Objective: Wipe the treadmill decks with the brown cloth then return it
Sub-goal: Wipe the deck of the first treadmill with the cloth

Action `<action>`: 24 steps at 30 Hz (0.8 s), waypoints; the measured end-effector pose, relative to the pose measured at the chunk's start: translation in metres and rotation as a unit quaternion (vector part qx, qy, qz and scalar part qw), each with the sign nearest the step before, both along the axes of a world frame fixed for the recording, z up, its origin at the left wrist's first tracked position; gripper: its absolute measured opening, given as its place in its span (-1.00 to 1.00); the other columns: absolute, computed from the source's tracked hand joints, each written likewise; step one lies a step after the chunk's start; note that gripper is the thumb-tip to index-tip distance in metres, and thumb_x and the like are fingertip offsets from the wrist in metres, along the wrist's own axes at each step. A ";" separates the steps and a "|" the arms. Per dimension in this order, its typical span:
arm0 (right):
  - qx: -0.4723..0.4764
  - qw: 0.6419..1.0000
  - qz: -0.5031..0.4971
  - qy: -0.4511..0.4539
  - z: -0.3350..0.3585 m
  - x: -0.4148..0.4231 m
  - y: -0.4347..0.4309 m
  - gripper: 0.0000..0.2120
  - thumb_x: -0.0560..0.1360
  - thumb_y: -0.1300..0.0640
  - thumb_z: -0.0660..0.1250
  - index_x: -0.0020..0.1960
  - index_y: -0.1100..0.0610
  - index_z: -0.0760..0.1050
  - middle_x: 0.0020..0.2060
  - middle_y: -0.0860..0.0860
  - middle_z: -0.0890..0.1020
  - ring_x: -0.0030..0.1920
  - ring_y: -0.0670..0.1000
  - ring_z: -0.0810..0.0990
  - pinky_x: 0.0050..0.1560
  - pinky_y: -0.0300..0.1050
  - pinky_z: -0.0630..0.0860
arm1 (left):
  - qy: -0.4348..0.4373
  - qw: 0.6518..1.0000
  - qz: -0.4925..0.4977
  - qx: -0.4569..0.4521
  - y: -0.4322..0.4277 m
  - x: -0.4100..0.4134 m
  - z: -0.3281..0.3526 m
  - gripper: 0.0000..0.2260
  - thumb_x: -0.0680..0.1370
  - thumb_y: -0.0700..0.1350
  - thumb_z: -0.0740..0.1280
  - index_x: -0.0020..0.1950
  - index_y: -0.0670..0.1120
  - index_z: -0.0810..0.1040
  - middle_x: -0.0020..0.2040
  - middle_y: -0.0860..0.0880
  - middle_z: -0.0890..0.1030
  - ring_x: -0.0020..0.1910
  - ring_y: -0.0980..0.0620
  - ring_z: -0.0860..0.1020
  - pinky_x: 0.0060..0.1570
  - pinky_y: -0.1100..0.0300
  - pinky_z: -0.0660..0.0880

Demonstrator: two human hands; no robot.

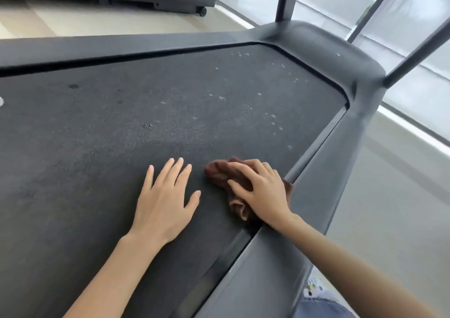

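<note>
Brown cloth (pixel 220 175), dark grey deck (pixel 121 122) — pale specks, perhaps dust

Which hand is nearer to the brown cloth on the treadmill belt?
Right. The right hand lies on top of the brown cloth, pressing it to the belt. The left hand rests flat on the belt to its left, not touching it.

The dark treadmill deck (pixel 109 135) carries a crumpled brown cloth (pixel 219 174) near its right rail (pixel 326 169), the left hand (pixel 163 200) flat beside it, pale specks (pixel 221 97) farther off.

Left hand (pixel 168 196), right hand (pixel 263 192) palm-down
</note>
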State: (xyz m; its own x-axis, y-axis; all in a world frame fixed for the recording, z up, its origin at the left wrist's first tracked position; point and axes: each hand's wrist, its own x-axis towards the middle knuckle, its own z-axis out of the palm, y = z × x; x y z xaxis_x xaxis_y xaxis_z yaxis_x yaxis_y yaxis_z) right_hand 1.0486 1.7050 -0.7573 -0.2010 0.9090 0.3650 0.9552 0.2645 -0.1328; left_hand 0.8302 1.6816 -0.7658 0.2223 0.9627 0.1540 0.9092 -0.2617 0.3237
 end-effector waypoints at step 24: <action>0.002 0.995 -0.095 -0.018 0.003 0.116 0.173 -0.63 0.48 -0.17 0.24 0.22 -0.06 0.50 0.03 0.10 0.54 0.06 0.19 0.47 0.05 0.04 0.33 | 0.069 0.993 0.084 -0.042 0.061 0.067 -0.001 -0.34 0.50 0.28 -0.10 0.44 -0.06 0.34 0.47 0.06 0.26 0.49 0.07 0.12 0.43 -0.19 0.07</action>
